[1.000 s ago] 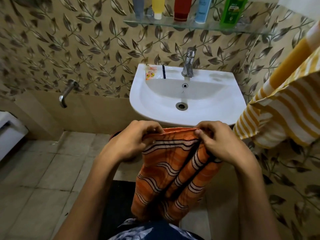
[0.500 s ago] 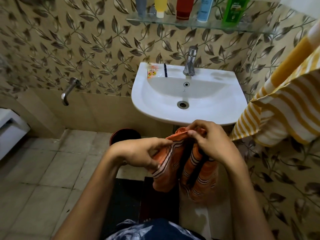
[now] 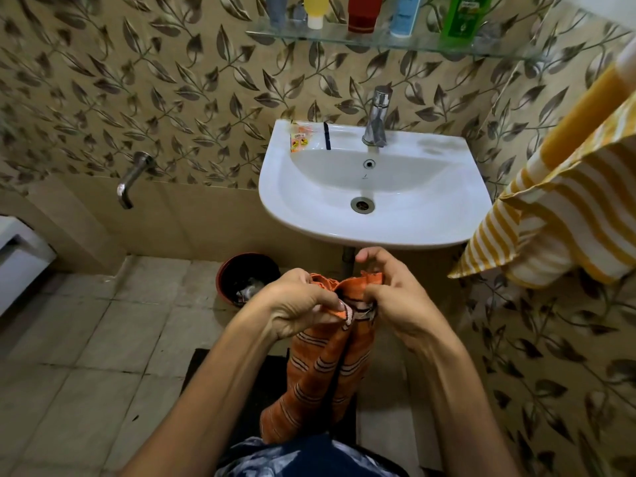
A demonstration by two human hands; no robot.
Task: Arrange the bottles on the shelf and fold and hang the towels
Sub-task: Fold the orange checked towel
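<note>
An orange striped towel (image 3: 320, 370) hangs folded lengthwise in front of me, below the sink. My left hand (image 3: 296, 304) pinches its top left corner and my right hand (image 3: 395, 301) grips the top right, the two hands close together. Several bottles stand on the glass shelf (image 3: 385, 43) at the top: a grey one (image 3: 277, 8), a yellow one (image 3: 316, 10), a red one (image 3: 363, 12), a blue one (image 3: 404, 15) and a green one (image 3: 463, 15). A yellow and white striped towel (image 3: 564, 215) hangs at the right.
A white sink (image 3: 430, 218) with a chrome tap (image 3: 377, 115) sits on the leaf-patterned wall. A small sachet (image 3: 298, 139) lies on its left rim. A dark red bin (image 3: 247, 277) stands on the tiled floor below. A wall spout (image 3: 132, 179) sticks out at the left.
The towel was held spread wide by its top edge; my hands have come together, folding it into a narrow hanging strip. The view has tilted down a little.
</note>
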